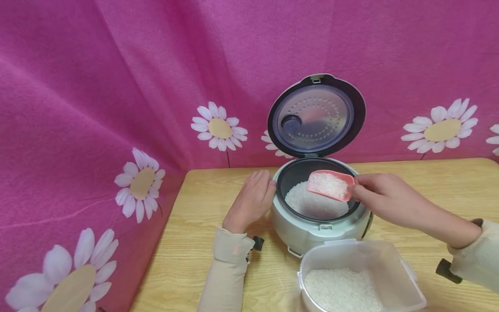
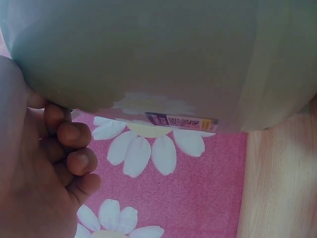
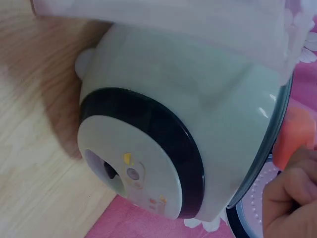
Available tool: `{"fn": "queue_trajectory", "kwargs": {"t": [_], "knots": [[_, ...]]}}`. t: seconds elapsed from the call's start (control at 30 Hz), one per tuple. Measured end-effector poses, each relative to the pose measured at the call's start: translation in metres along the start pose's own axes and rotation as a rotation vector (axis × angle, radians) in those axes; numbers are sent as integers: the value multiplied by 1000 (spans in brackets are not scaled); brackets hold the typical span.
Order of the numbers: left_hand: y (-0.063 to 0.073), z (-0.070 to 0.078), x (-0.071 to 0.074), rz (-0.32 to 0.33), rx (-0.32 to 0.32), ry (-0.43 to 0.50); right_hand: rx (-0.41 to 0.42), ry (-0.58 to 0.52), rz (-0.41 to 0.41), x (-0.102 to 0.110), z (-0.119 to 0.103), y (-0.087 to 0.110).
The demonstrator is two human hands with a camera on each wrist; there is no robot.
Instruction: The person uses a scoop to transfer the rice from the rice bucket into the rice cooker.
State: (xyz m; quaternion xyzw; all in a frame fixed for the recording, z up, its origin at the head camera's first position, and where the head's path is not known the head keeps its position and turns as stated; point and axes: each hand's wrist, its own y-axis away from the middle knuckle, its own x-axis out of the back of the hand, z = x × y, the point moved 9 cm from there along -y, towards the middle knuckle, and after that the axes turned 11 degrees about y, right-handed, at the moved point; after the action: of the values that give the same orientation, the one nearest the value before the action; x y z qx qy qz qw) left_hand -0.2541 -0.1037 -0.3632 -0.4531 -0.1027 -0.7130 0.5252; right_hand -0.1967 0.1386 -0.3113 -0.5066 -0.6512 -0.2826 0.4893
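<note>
My right hand [image 1: 383,197] grips the handle of a small pink scoop [image 1: 349,195], which holds white rice grains over the open rice cooker [image 1: 308,236]. More rice [image 1: 308,200] lies in the cooker's dark inner pot. In the right wrist view the scoop [image 3: 295,134] shows only partly, past curled fingers. My left hand [image 1: 251,197] rests against the cooker's left side, thumb at the rim. Seen from the left wrist, its fingers [image 2: 74,135] are loosely bent beside the pale green body [image 2: 173,54]. Nearer me stands a clear plastic bin [image 1: 390,260] with rice [image 1: 343,288] in it.
The cooker's round lid [image 1: 335,108] stands upright on its hinge, in front of a pink flowered cloth [image 1: 241,52]. Beneath everything is a light wooden table [image 1: 195,216]. The bin sits close to the cooker's front and control panel [image 3: 133,163].
</note>
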Motion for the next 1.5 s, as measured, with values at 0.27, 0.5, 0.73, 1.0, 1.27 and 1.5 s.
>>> {"fn": "queue_trajectory", "kwargs": {"t": [0.27,0.5,0.73,1.0,1.27,1.5], "knots": [[1,1,0,9,-12,-7,32,160,51,-3,-13,-13],[1,3,1,11,-27,-12,59,260,101,-7,-21,-21],[0,3,1,4,-16,-17,93,338,170,-7,-25,-26],[0,2,2,10,-20,-25,179,453,303,-6,-38,-23],[0,2,2,0,-1,-15,295,539,413,-6,-52,-9],[0,0,0,-10,13,-1,326,566,427,-3,-55,-3]]}}
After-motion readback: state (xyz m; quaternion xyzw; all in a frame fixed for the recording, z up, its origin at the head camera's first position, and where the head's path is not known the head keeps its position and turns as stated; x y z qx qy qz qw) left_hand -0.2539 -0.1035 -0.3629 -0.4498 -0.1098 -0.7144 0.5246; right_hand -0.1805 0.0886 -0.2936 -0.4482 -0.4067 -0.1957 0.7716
